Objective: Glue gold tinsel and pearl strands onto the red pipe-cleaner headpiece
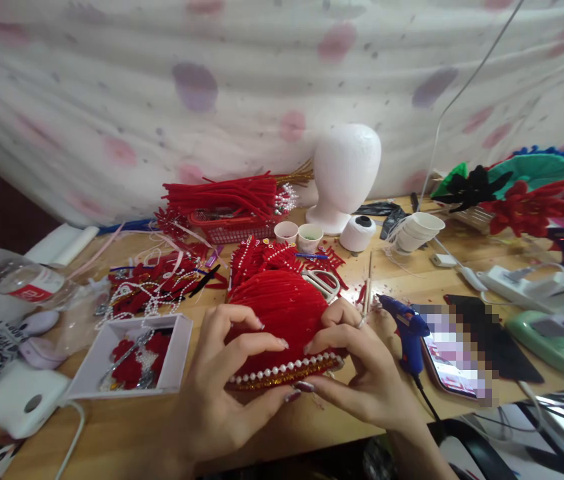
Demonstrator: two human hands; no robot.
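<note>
Craft piece between left hand and right hand over near side of table; box to its left, bottle farther left, glue gun then phone to its right, basket behind, dummy head right of basket, spool before head, curtain rearmost.

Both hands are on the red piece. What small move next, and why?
Probably a gentle pinch along the white bead strand: the left hand and right hand grip the red piece at that edge, and the strand runs beside the gold band. Whether it's fixed isn't visible.
</note>
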